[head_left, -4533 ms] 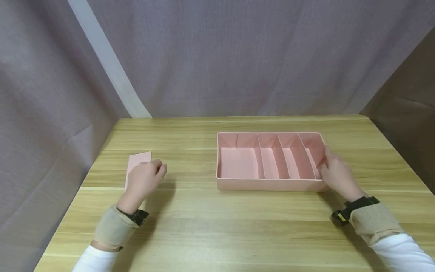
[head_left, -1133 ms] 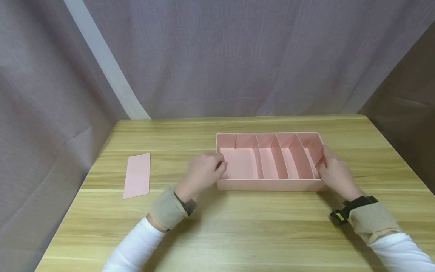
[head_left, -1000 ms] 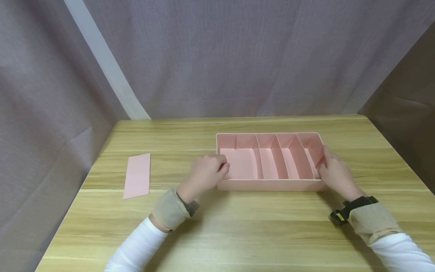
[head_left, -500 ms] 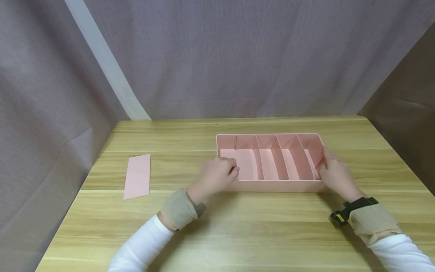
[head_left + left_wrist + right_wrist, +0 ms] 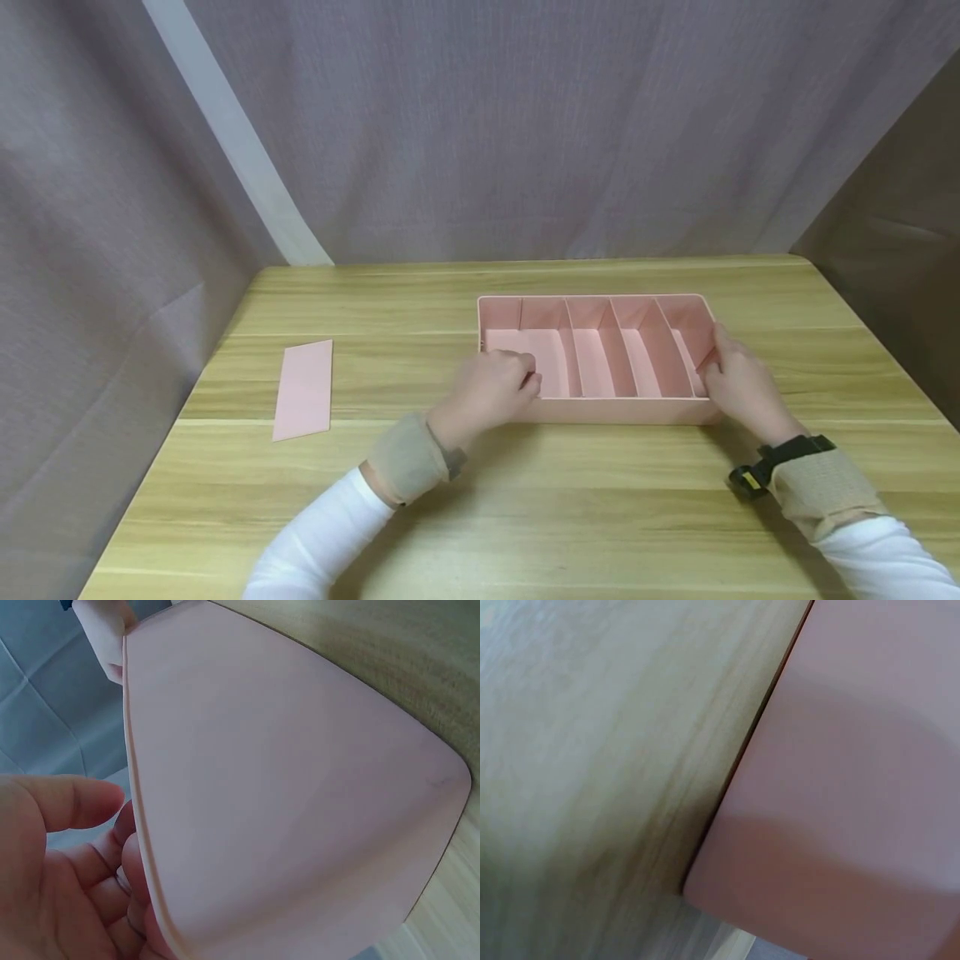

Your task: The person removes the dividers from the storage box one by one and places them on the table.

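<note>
A shallow pink organizer box with upright dividers lies on the table, right of centre. My left hand hovers over the box's front left corner, its bent fingers reaching over the large compartment. In the left wrist view, the thumb stands apart from the curled fingers beyond the rim; nothing is visible between them. At the other end, my right hand grips the box's right wall. Only the pink wall appears in the right wrist view, with that hand's fingers out of sight.
A flat pink rectangular panel lies at the left of the wooden table. Grey curtains hang behind the table and along its left side. A darker cloth hangs on the right.
My left hand has moved away from the flat panel to the box's left end, then slid right along its front left corner. The right hand has kept its grip; the panel has stayed put.
</note>
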A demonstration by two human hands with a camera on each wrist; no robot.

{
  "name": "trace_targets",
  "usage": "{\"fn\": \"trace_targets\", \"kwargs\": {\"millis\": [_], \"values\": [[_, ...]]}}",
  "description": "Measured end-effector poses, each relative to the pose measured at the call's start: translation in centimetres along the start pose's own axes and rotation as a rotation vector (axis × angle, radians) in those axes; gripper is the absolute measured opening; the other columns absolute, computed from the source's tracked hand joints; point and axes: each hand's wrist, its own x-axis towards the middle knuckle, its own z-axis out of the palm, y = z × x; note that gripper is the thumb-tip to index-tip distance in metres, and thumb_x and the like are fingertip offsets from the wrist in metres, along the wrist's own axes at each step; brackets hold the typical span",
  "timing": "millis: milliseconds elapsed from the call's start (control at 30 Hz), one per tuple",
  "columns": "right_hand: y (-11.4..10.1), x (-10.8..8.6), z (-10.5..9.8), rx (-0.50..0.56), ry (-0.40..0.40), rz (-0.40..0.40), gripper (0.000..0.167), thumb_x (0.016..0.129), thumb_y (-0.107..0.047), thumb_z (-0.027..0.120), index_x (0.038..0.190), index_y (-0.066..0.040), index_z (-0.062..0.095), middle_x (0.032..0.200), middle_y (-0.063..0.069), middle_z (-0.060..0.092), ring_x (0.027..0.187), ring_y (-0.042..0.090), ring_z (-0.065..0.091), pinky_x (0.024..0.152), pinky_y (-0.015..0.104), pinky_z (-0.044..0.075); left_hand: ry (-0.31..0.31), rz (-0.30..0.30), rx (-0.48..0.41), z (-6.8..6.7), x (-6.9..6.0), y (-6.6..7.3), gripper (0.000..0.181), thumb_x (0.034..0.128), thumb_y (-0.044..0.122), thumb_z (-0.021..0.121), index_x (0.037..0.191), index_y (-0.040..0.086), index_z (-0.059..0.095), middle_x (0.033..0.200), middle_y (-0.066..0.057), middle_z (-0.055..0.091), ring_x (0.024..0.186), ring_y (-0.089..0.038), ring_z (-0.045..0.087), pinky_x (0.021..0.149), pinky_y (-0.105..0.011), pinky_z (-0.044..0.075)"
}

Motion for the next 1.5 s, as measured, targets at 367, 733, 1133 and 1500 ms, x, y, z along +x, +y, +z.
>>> {"fn": "trace_targets", "kwargs": {"millis": [367,733,1133,1500], "values": [[0.0,0.0,-0.1,-0.004,0.023,-0.020,0.057,0.084,-0.003,0.034,0.135,0.012,0.013,0.121,0.041,0.035,0.102,0.050,0.042,0.080,0.061,0.034,-0.019,0.012,0.018,-0.2,0.5,0.6,0.029,0.0859,0.022,0.045,0.057,0.017,0.044,0.052,0.006,0.038,0.049,-0.009,0.039,0.041,-0.021,0.029],[-0.1,0.1,-0.1,-0.002,0.003,-0.002,0.057,0.085,-0.004,0.034,0.136,0.009,0.011,0.123,0.039,0.035,0.101,0.047,0.043,0.078,0.060,0.035,-0.073,0.007,0.055,-0.2,1.5,1.5,0.030,0.0880,0.025,0.041,0.059,0.017,0.045,0.056,0.004,0.045,0.054,-0.012,0.047,0.044,-0.025,0.033],[0.0,0.0,-0.1,-0.007,0.014,-0.021,0.057,0.085,-0.004,0.035,0.135,0.011,0.012,0.118,0.040,0.038,0.093,0.043,0.045,0.075,0.058,0.036,-0.166,-0.024,0.072,0.3,2.5,2.2,0.032,0.0890,0.031,0.041,0.060,0.018,0.046,0.060,0.004,0.049,0.057,-0.011,0.048,0.046,-0.029,0.037],[0.1,-0.1,0.0,-0.003,0.032,-0.029,0.057,0.084,-0.003,0.034,0.135,0.011,0.013,0.120,0.041,0.036,0.103,0.051,0.041,0.082,0.062,0.032,-0.186,-0.040,0.085,0.8,3.0,3.0,0.030,0.0866,0.030,0.042,0.059,0.019,0.048,0.065,0.004,0.052,0.059,-0.011,0.049,0.044,-0.029,0.036]]}}
